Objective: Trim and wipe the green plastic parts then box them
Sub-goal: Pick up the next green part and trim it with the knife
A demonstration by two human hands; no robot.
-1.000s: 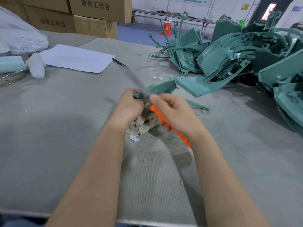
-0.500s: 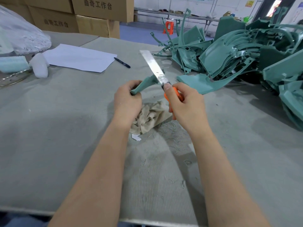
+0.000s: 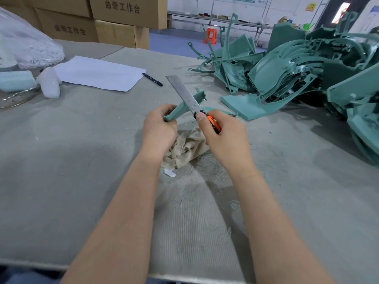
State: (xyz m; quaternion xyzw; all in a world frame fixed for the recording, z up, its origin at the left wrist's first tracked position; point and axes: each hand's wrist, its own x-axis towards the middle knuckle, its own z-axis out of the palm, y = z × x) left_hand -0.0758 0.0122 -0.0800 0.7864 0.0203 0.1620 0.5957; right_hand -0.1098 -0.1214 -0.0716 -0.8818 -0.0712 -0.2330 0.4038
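L hand (image 3: 159, 128) grips green part (image 3: 184, 105) near end, above rag (image 3: 187, 148). R hand (image 3: 222, 136) wraps orange-handled knife (image 3: 187, 97), thumb on blade. Keep blade flat along edge, light strokes away from L fingers.

Bright even indoor light, soft shadows, sharp centre, wide-angle bending at edges, background perhaps slightly soft

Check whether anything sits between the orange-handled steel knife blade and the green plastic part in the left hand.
Nothing visible does. The orange-handled steel knife in the right hand crosses over the green plastic part gripped by the left hand; the crumpled beige rag lies below both, clear of them.
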